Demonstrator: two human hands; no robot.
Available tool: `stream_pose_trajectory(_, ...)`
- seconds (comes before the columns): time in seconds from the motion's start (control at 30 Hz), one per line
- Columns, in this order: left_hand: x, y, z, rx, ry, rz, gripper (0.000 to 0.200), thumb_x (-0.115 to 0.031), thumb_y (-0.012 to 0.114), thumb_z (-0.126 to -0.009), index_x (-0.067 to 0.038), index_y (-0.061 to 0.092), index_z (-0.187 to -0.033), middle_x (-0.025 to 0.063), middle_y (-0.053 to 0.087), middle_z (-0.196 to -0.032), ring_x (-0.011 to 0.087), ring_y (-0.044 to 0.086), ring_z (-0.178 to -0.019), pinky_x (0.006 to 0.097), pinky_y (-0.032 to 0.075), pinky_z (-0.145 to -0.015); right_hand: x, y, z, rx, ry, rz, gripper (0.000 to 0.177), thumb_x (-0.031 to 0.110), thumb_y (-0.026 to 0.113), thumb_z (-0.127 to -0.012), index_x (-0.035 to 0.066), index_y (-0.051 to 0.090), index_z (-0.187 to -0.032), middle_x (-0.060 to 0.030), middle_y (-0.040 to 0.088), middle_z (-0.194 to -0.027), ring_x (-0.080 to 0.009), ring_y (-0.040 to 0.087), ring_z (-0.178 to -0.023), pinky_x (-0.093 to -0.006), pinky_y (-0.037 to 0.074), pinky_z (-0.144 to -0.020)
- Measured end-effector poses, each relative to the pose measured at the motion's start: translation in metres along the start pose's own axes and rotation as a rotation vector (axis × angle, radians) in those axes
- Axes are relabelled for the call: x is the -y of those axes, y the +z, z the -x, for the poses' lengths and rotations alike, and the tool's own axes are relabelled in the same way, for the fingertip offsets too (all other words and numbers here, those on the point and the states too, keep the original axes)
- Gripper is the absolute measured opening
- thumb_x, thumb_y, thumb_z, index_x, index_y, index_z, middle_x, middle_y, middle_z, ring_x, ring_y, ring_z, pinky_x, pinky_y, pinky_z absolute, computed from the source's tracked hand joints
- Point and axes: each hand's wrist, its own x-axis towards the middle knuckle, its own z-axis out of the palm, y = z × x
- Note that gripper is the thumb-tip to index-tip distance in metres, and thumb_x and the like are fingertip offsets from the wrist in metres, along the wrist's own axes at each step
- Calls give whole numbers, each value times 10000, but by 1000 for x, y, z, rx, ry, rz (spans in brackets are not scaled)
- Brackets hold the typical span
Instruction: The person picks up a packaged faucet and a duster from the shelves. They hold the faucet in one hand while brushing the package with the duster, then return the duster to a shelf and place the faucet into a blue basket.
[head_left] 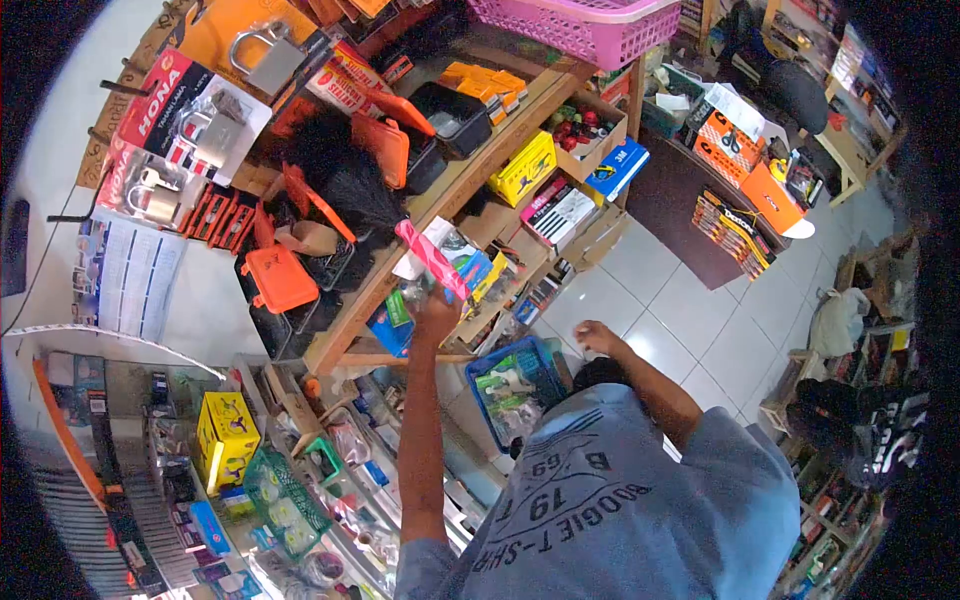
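My left hand point(436, 318) reaches forward to the wooden shelf, its fingers closed around the lower end of a feather duster's pink handle point(432, 258). The duster's black feathers point(345, 175) spread over black storage boxes, including ones with an open orange lid point(381, 150) and another orange lid point(281, 279). Small packets, one of them green point(398, 308), lie beside this hand. My right hand point(598, 339) hangs above the tiled floor near my body, fingers loosely curled with nothing visible in them. Below it stands a blue basket point(470, 385) of packaged goods.
Carded padlocks point(208, 135) hang on wall hooks at left. A pink basket point(600, 35) sits on the upper shelf. A yellow box point(525, 168) and a blue box point(617, 170) stand on the tier below. Packed shelves point(860, 330) line the right side; goods crowd the lower left.
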Motion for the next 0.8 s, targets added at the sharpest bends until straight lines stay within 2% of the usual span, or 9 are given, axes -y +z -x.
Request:
stream_pose_trajectory(0.07,-22,-6,19,118,-61,-46,544,-320,619,-811,-24,484,-1247,256,589,-1128,427,529,-1115,651,309,-947,-68,-52,19,-115,1,77,264,229,641,-856,50,625,-1050,-66,658,-890,-193,618,-734,-338,516,-582)
stream_pose_trajectory(0.13,-42,-1,51,-127,-25,107,621,-384,614,-834,-41,428,-1318,240,489,-1293,393,435,-1238,667,249,-985,-287,-146,-16,-184,-597,1310,445,226,772,-638,85,637,-1038,-87,676,-900,-317,632,-807,-475,486,-766)
stream_pose_trajectory(0.17,-51,-2,69,-111,34,26,615,-384,596,-865,-45,411,-1343,225,433,-1355,378,439,-1233,583,301,-1009,-189,-142,65,-23,-191,1336,163,204,616,-847,42,633,-856,-103,632,-720,-257,631,-650,-425,491,-488)
stream_pose_trajectory(0.23,-51,32,98,-176,133,251,608,-360,597,-872,-52,399,-1357,217,439,-1354,375,447,-1224,527,320,-1017,-250,-158,120,-640,483,67,272,255,552,-876,70,541,-677,-57,482,-554,-222,484,-442,-446,337,-353)
stream_pose_trajectory(0.47,28,237,243,365,-310,1292,495,-272,611,-880,-41,477,-1296,157,529,-1269,254,545,-1098,363,420,-930,-195,-106,231,-465,925,122,399,389,662,-817,163,565,-1130,-93,645,-945,-303,629,-746,-522,504,-632)
stream_pose_trajectory(0.53,83,299,304,-218,635,445,426,-288,574,-893,-20,529,-1221,138,576,-1174,213,561,-1029,343,445,-864,-178,-69,243,-439,936,82,411,421,643,-822,160,581,-1134,-82,636,-1004,-300,616,-832,-521,501,-670)
stream_pose_trajectory(0.57,99,321,339,-204,630,429,428,-313,571,-887,-42,533,-1216,126,581,-1155,211,559,-1012,364,444,-851,-168,-51,246,-414,941,72,439,438,635,-822,155,567,-1150,-89,628,-1022,-303,614,-847,-519,497,-685)
stream_pose_trajectory(0.7,131,345,449,716,-451,1112,438,-409,556,-863,-127,549,-1197,82,604,-1078,204,553,-945,446,439,-798,-137,-12,281,-275,987,84,550,508,604,-822,134,512,-1215,-116,595,-1093,-314,605,-908,-514,480,-746)
stream_pose_trajectory(0.8,141,363,475,911,-1000,1293,447,-482,545,-844,-191,561,-1182,48,620,-1020,198,549,-894,508,435,-759,-109,-9,333,-201,1045,109,635,560,581,-821,119,470,-1264,-137,570,-1147,-323,598,-953,-510,468,-791)
